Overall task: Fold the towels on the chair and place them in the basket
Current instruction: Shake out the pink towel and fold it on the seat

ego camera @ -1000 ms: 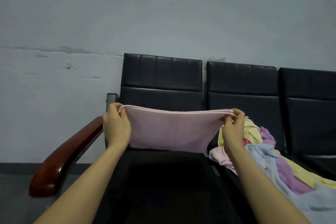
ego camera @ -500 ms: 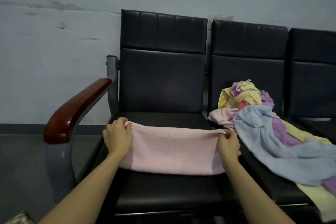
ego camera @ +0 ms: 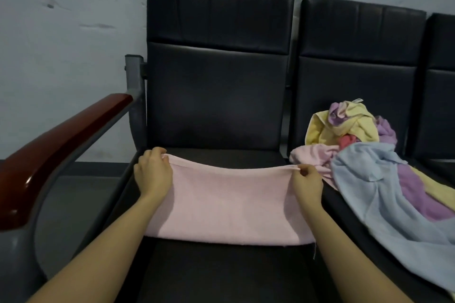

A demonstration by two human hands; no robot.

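A pink towel (ego camera: 229,206) lies spread over the seat of the left black chair (ego camera: 216,96). My left hand (ego camera: 154,173) pinches its far left corner. At the far right corner my right hand (ego camera: 306,182) pinches the towel's top edge. That edge sags slightly between both hands. On the middle chair's seat rests a loose heap of towels (ego camera: 384,167): light blue on top, with purple, yellow and pink ones under it. No basket is in view.
A red-brown armrest (ego camera: 56,150) on a grey metal frame runs along the left chair's left side. A third black chair (ego camera: 443,81) shows at the right edge. A pale wall stands behind, with grey floor at lower left.
Both hands have lowered the pink towel from in front of the backrest down onto the seat, and my view has tilted down with it. Since half a second ago the towel lies flatter.
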